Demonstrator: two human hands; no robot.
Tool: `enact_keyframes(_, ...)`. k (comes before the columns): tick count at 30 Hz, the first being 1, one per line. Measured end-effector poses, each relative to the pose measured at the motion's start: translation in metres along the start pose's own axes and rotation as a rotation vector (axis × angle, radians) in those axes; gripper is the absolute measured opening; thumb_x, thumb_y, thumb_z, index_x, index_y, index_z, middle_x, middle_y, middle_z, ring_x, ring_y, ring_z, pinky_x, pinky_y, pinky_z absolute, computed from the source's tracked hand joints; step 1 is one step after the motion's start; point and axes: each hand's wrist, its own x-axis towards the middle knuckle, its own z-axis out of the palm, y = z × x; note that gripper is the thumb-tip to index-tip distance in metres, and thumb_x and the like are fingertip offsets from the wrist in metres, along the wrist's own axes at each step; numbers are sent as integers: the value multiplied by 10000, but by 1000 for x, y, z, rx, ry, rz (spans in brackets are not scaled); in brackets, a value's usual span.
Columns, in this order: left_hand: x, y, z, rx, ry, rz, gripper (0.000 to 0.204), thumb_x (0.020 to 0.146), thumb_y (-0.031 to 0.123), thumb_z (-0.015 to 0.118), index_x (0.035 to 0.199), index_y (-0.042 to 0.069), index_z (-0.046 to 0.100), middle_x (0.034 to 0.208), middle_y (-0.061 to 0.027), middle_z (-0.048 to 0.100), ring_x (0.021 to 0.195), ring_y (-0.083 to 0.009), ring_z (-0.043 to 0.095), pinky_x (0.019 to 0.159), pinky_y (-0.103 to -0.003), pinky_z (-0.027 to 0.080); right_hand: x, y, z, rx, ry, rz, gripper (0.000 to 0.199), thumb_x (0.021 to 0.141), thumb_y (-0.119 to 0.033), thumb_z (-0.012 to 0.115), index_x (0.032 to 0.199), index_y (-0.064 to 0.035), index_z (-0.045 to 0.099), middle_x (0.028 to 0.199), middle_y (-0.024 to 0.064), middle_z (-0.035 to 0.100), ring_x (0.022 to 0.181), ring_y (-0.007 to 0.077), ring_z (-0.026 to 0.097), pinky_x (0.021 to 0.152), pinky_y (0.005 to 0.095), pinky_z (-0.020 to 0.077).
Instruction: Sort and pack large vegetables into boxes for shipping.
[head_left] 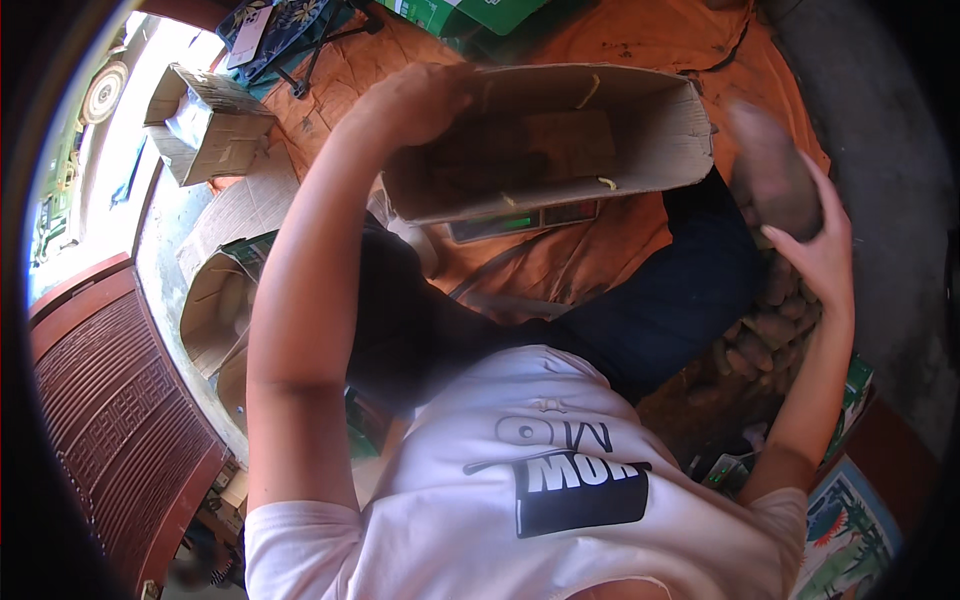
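My left hand [425, 100] is closed over the left end of an open cardboard box [665, 135], its fingers partly hidden at the rim. The box is long, with yellow cord loops through its walls and a dark inside; nothing can be made out in its shaded left part. It rests over a weighing scale [525, 222] with a lit green display. To the right of the box, my right hand [820, 245] grips a large, long brown tuber [775, 170], blurred by motion. Below that hand lies a pile of similar reddish-brown tubers [765, 345] beside my leg.
An orange sheet [600, 265] covers the floor. At the left stand a small cardboard box [205, 125], another open box [215, 310] and carved wooden furniture [130, 400]. A green carton [460, 15] lies at the back, near a folding stool [285, 40] with a phone on it.
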Motion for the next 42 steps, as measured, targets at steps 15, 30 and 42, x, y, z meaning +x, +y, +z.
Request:
enact_keyframes(15, -10, -25, 2, -2, 59, 4, 541, 898, 20, 493, 1409, 182, 556, 1135, -207, 698, 1079, -365, 672, 935, -478, 548, 186, -46, 273, -787, -1030, -214, 847, 664, -286, 845, 1405, -54, 506, 1315, 177, 620, 1211, 341, 608, 1019, 433, 501)
enact_keyframes(30, 6, -19, 15, -49, 86, 27, 567, 884, -29, 479, 1404, 185, 549, 1198, -219, 680, 1123, -394, 647, 967, -487, 516, 144, -20, 203, -325, -685, -1, 558, 917, -149, 672, 1447, -150, 497, 1285, 165, 652, 1198, 351, 629, 1015, 453, 510)
enact_keyframes(42, 11, 5, 22, -62, 137, 185, 464, 990, 118, 576, 1448, 162, 523, 1331, -219, 626, 1264, -403, 573, 1029, -448, 473, -142, 219, 25, 310, 778, 428, 577, 988, -102, 653, 1475, 3, 363, 1148, 165, 697, 992, 201, 704, 889, 302, 543)
